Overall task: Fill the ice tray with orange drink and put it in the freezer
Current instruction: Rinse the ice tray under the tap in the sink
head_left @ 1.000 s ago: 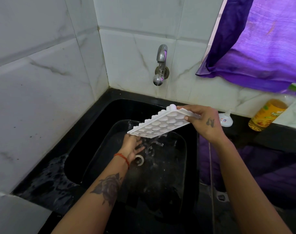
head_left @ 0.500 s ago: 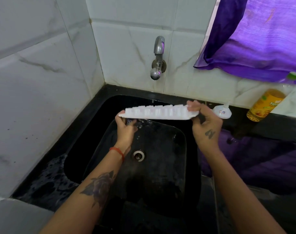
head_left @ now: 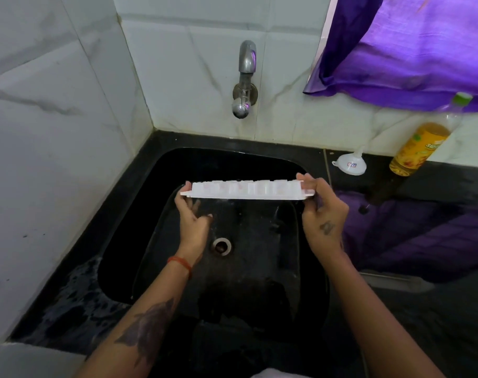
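Presently we hold the white ice tray (head_left: 246,190) level and edge-on over the black sink (head_left: 177,165), one hand at each short end. Our left hand (head_left: 192,223) sits below the tray's left end: its grip is loose, fingers partly spread, with only the fingertips touching the underside and edge. Our right hand (head_left: 323,211) has a firmer grip, fingers and thumb pinched shut on the tray's right end. Whether the tray's cups hold anything cannot be told from this angle. Directly below and between the two grips lies the round drain (head_left: 221,246). Above and beyond the tray, the metal tap (head_left: 244,77) projects from the tiled wall. To the right of the right-hand grip, on the dark surface (head_left: 450,186), a small white funnel (head_left: 349,164) stands mouth-down, and further right a bottle of orange drink (head_left: 420,148) with a green cap leans near the wall. A purple cloth (head_left: 412,50) hangs above it.
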A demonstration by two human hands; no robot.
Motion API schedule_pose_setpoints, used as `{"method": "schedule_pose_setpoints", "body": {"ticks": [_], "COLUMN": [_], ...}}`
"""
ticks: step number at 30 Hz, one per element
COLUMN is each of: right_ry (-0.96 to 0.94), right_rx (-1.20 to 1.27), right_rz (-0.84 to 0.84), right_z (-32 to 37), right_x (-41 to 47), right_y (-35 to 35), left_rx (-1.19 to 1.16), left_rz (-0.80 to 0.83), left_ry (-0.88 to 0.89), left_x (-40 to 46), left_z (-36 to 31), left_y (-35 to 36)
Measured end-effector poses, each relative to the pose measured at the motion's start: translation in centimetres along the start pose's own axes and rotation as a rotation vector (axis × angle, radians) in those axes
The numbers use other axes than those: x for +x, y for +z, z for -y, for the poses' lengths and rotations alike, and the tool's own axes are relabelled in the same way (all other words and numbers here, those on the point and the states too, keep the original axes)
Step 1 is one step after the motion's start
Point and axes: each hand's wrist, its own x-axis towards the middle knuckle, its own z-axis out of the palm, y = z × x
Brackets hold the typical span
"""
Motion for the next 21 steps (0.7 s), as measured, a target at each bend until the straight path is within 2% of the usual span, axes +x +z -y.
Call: {"method": "schedule_pose_setpoints", "body": {"ticks": [1,4,7,11,14,17,21], "right_ry": [-0.009,0.089,0.121,0.327,0.359,0.449,0.544], "right_rx": [-0.003,-0.087,-0.089,-0.156,-0.131,-0.069,-0.049], "right_rz": [-0.007,0.073,0.065,0.255,0.245,0.286,0.329], "right_z": [-0.2,-0.9,-1.2,-2.0,-2.4,-3.5,-6.7], "right_x": [-0.3,-2.0,-3.1,-3.6,-2.7,-0.8,1.0], "right_y": [0.2,0.2,-0.2,-1.5,-3.2,-6.3,-13.1], "left_rx": [0.014,0.046,0.148,0.229,0.226,0.379,0.5], "left_rz": [-0.004,-0.042,0.0,-0.039,-0.096,-0.2,-0.151], "left_ry": [0.026,-0.089,-0.064,-0.188,-0.103,0.005,0.02], "left_x": [-0.2,-1.0,-1.9,-2.3,-2.5,-3.2,-5.7], "left_z": [0.4,2.0,3.5,3.7,2.2,0.1,-2.0], "left_y": [0.0,-0.3,-1.1,-1.1,0.1,2.4,7.2]}}
